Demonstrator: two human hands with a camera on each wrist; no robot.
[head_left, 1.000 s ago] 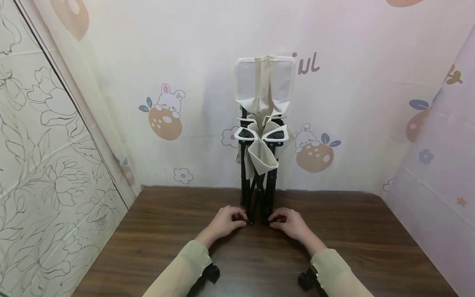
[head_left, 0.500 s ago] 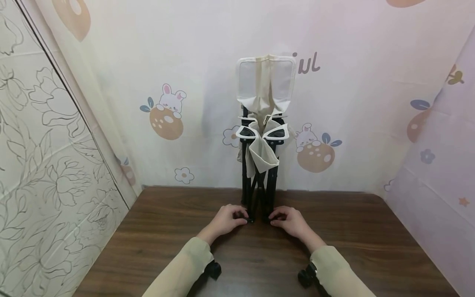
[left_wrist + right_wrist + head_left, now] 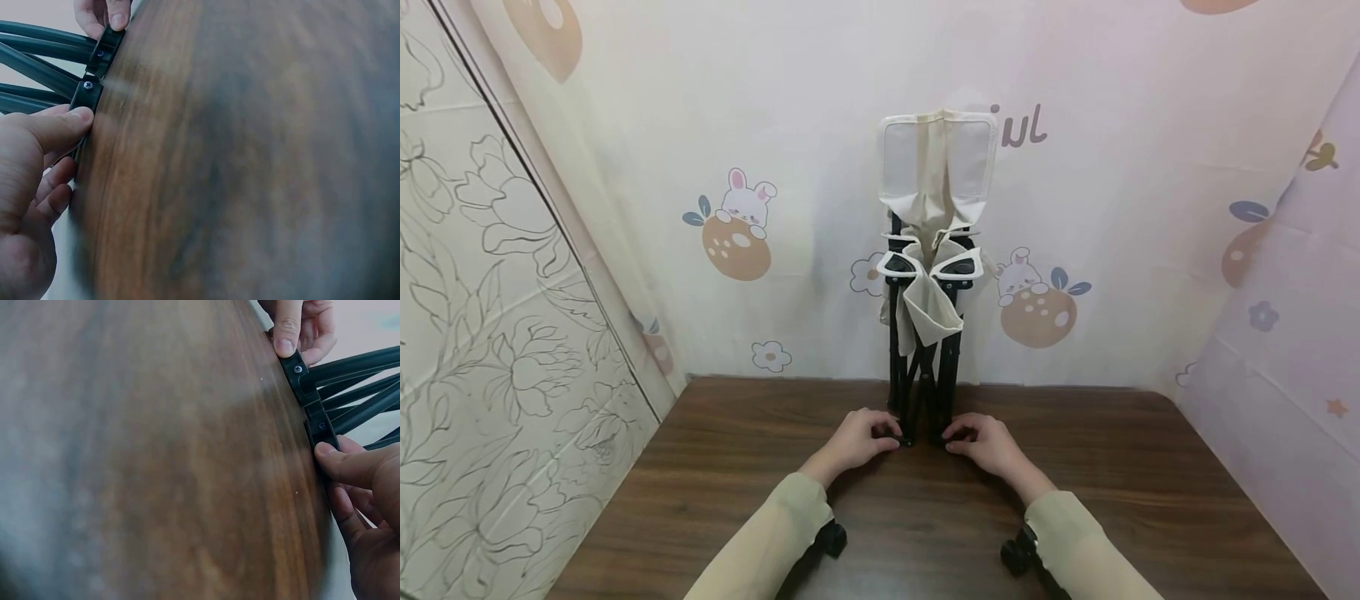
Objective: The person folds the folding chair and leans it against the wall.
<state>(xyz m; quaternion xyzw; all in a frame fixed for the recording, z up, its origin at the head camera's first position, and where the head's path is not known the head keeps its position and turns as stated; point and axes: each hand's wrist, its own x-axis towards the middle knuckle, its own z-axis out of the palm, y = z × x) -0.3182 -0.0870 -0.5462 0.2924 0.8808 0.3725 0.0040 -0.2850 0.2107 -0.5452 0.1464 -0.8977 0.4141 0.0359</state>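
Note:
A folded folding chair [image 3: 936,304], with cream fabric bunched on top and black tube legs, stands upright at the back of the wooden table [image 3: 737,467]. My left hand [image 3: 856,440] pinches its left front foot [image 3: 87,94] between thumb and fingers. On the other side, my right hand [image 3: 988,446] grips the right front foot [image 3: 322,429], thumb on top. The two black feet lie close beside each other, each with a screw showing. In the head view the fingertips partly hide the feet. Both wrist views show the two hands at these feet.
A patterned cloth wall [image 3: 820,208] rises right behind the chair. Another printed panel [image 3: 497,333] stands along the left, and a pale cloth [image 3: 1292,333] hangs at the right. Black wrist devices [image 3: 831,539] sit under both sleeves.
Both hands and the feet of the folding chair have shifted slightly away from me, toward the back wall. The grip on each foot looks the same.

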